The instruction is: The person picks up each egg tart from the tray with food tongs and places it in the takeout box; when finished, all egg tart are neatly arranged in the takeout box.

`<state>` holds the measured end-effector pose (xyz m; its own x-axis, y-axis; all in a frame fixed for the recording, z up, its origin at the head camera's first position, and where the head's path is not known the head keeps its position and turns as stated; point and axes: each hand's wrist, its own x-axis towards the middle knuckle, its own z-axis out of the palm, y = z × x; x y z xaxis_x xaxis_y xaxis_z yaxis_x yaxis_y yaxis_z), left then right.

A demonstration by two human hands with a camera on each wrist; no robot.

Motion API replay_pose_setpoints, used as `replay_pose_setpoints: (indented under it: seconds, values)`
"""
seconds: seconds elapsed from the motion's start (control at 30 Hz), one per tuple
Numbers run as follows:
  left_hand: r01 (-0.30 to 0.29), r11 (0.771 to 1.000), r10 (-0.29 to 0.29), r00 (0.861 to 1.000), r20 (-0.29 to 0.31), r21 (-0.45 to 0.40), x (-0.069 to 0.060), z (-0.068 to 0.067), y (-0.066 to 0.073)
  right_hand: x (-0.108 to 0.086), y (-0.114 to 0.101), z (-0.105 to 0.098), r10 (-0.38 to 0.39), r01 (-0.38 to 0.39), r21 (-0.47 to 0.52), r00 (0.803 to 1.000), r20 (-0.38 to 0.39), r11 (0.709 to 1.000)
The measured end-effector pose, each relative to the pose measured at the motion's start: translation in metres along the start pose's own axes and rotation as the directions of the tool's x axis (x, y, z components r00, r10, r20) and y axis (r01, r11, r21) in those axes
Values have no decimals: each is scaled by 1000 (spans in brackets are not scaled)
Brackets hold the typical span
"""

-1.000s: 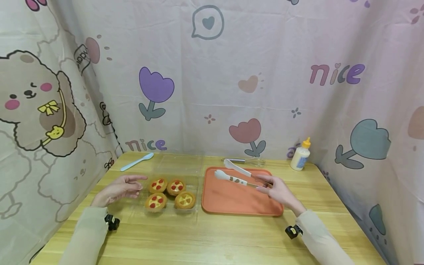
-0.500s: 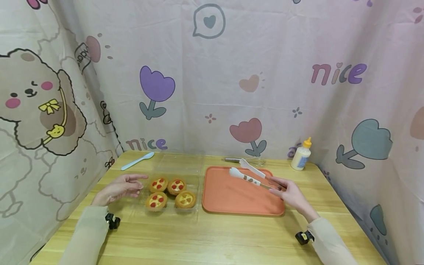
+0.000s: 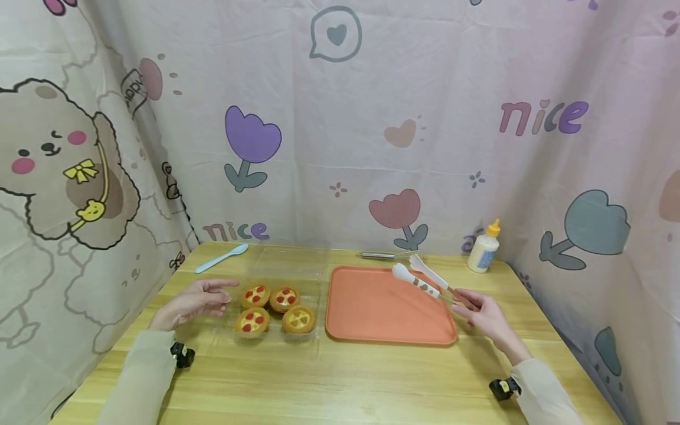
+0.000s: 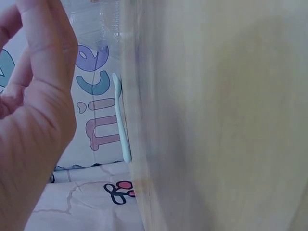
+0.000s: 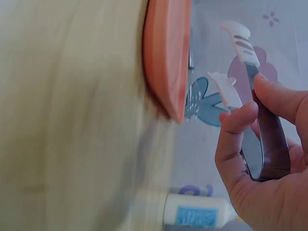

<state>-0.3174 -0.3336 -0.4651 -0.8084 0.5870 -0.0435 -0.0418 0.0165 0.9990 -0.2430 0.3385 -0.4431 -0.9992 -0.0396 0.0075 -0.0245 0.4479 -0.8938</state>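
A pair of metal tongs with white tips is held in my right hand, thumb and fingers curled around its two arms. Its tips stand apart, above the right part of an orange tray. In the head view my left hand hovers beside the left side of a clear plastic container, fingers loosely bent and holding nothing. Inside the container sit several tarts: three with red toppings, such as the front left tart, and a yellow-topped tart. The container's clear lid lies folded back.
A light blue spoon lies at the table's back left. Behind the tray is a whisk. A white bottle with a yellow cap stands at the back right. Printed curtains close off the wooden table behind and at the sides.
My right hand has carried the tongs rightward, from over the middle of the tray to its right side. The left hand, tarts and tray have stayed in place.
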Motion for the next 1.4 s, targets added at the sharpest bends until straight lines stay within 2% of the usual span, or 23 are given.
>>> replay_pose_setpoints:
  seconds: [0.23,0.57,0.87,1.17,1.4]
  values:
    - [26,999,-24,999,-47,30,-3,-2,-3,-3,11,-11,19,-20,-25,998,-62,999]
    - [18,1000,-18,999,-29,8,-4,1,-4,-7,31,-26,-17,16,-9,995,-101,1000]
    - [30,999,-30,999,-34,13,-2,0,-4,-10,43,-34,2,-7,-33,988,-154,999]
    - [-6,1000,6,1000,4,10,1,-2,-2,-17,53,-44,49,-52,-13,988,-145,999]
    - [-11,1000,11,1000,9,17,2,-2,-2,-17,56,-49,85,-85,5,992,-92,996]
